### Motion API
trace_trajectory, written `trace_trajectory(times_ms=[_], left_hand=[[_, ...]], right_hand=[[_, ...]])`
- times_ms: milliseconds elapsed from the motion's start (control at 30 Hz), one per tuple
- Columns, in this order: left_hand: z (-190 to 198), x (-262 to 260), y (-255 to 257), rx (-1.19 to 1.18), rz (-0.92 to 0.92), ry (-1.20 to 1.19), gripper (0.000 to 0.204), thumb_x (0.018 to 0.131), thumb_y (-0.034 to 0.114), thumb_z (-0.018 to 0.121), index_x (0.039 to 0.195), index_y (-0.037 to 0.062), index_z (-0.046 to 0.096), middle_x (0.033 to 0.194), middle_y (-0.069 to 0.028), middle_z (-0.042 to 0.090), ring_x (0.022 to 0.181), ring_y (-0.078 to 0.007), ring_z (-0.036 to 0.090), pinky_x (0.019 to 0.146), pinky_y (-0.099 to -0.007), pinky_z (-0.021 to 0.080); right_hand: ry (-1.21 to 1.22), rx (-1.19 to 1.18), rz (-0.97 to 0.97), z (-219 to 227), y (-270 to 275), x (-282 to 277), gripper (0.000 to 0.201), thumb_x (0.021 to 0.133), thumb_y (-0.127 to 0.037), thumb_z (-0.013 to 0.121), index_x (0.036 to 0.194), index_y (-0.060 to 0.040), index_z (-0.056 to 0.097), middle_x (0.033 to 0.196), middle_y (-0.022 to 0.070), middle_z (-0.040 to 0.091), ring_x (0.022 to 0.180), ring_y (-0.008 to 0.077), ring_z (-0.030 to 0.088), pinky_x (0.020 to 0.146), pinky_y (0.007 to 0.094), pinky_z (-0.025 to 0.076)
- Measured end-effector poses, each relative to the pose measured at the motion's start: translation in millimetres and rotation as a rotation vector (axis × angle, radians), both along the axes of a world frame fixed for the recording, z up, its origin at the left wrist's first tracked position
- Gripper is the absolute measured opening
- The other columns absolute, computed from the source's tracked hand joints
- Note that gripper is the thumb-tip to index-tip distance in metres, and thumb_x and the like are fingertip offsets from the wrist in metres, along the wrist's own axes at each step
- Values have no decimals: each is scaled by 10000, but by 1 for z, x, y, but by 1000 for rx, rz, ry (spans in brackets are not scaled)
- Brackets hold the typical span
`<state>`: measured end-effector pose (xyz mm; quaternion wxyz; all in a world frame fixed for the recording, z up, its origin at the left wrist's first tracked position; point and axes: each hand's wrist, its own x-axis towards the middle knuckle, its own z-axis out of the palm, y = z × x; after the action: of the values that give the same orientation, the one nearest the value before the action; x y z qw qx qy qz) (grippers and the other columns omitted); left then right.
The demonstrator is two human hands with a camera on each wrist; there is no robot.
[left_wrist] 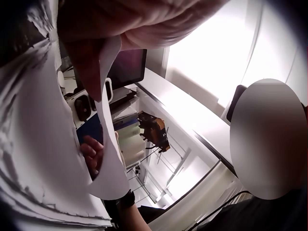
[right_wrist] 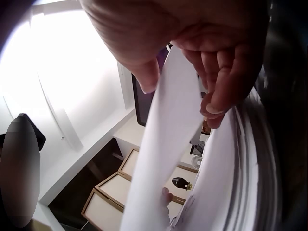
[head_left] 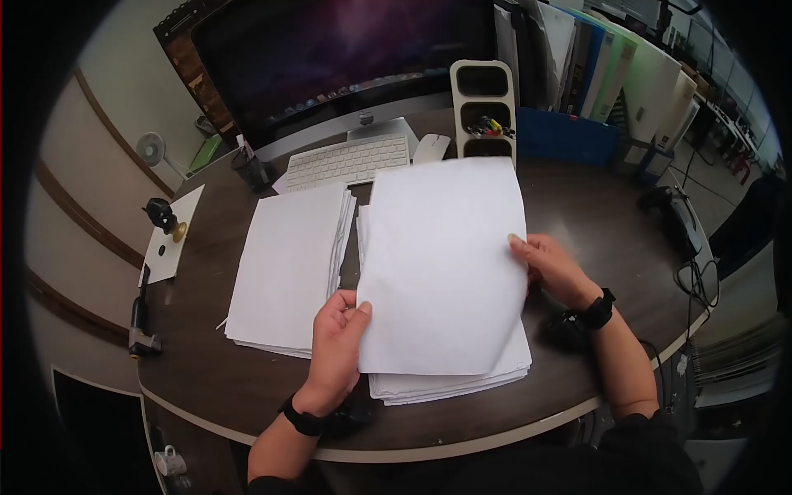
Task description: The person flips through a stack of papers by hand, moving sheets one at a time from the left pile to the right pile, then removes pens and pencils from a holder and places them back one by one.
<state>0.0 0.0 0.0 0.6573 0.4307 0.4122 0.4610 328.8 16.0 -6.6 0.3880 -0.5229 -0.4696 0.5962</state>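
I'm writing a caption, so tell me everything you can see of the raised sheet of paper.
The sheet of paper is white, thin and rectangular, with no print discernible on its upper face. It is bowed rather than flat, raised over a stack of paper. The left hand holds its left edge low, the right hand its right edge higher up, each thumb on the upper face.

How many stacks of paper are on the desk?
2. The left stack lies in front of the keyboard; the right stack is mostly hidden beneath the sheet held by the left hand and right hand.
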Motion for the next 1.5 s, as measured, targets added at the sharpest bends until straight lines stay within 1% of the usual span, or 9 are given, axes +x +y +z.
trace_trajectory(times_ms=[133,433,567,667,1167,1300,1400,1467,1500], left_hand=[[-18,-1,-2,-42,-34,121,174,960,-5,546,1112,-26,466,942,-143,714,840,-117,667,765,-263,529],[-13,-18,-4,-66,-116,245,132,954,33,599,1030,-21,506,811,-102,702,742,-93,658,683,-245,529],[-7,-23,1,-149,-154,349,145,969,102,618,915,-8,540,710,-66,662,629,-77,635,543,-227,503],[-9,-25,5,-107,-157,423,289,972,200,639,749,38,552,608,-14,601,435,-71,530,369,-199,382],[0,-24,-1,-2,-225,716,284,940,231,680,755,48,567,568,-16,586,416,-66,509,385,-212,397],[21,-29,-8,235,-144,922,263,908,198,708,770,12,583,589,-45,619,460,-90,574,406,-237,434],[20,-55,10,581,109,1125,281,858,204,745,774,-22,600,642,-96,653,530,-152,627,494,-310,490],[9,-72,26,863,315,1377,368,808,285,767,798,-53,621,733,-187,679,676,-295,678,641,-414,523],[4,-76,31,863,322,1383,368,808,285,767,798,-53,621,733,-187,679,676,-295,678,641,-414,523]], right_hand=[[-59,107,-41,-9,0,-11,501,905,-386,731,1148,44,651,856,60,684,669,91,615,600,226,492],[33,101,-166,-6,1,-15,638,881,-154,746,1396,86,458,803,9,659,664,65,588,555,215,446],[-84,169,-185,-18,5,-16,635,874,-131,747,1388,104,460,774,-3,619,674,62,585,532,210,440],[-197,187,-131,-17,5,-18,601,871,-132,747,1355,116,491,750,-10,580,661,61,575,516,216,454],[-360,207,-110,-21,5,-12,636,849,-194,766,1316,154,510,674,54,635,503,97,573,457,239,457],[-356,229,-105,-24,8,-9,618,845,-186,772,1302,148,523,672,51,634,504,93,570,450,239,444],[-378,277,-96,-26,7,-10,591,841,-264,788,1233,123,576,691,31,642,534,74,562,476,226,422],[-400,281,-94,-24,7,-11,607,835,-265,790,1238,133,571,690,44,641,531,88,579,467,233,442],[-425,278,-100,-24,7,-10,624,829,-265,792,1243,143,566,689,58,640,528,102,596,459,240,461]])
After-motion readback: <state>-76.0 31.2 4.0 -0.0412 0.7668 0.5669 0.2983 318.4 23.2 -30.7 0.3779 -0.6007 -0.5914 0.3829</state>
